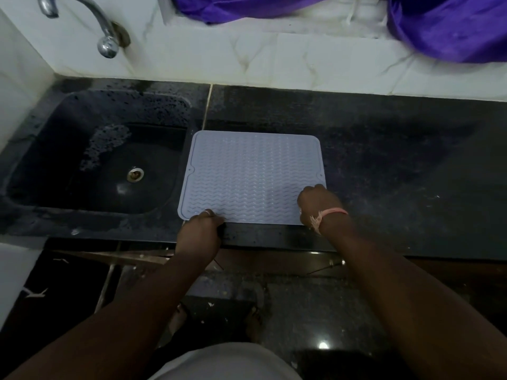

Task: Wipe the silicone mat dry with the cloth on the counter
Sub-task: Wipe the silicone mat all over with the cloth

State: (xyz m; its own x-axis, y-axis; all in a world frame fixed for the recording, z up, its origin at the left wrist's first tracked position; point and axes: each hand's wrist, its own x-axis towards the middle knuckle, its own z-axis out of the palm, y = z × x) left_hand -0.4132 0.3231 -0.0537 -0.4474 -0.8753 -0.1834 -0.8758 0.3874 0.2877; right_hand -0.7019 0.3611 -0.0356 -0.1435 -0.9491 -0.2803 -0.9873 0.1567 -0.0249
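Mat: pale blue ribbed square silicone mat (253, 178) is lying at black stone worktop (397, 165) front edge | left hand (201, 229) and right hand (319, 201) are gripping its near corners | risk: overhanging mat is likely sliding off if tugged; no cloth visible.

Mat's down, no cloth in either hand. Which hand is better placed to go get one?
Probably right. Both hands grip the mat's near edge: left hand at the sink-side corner, right hand beside open counter. No wiping cloth visible.
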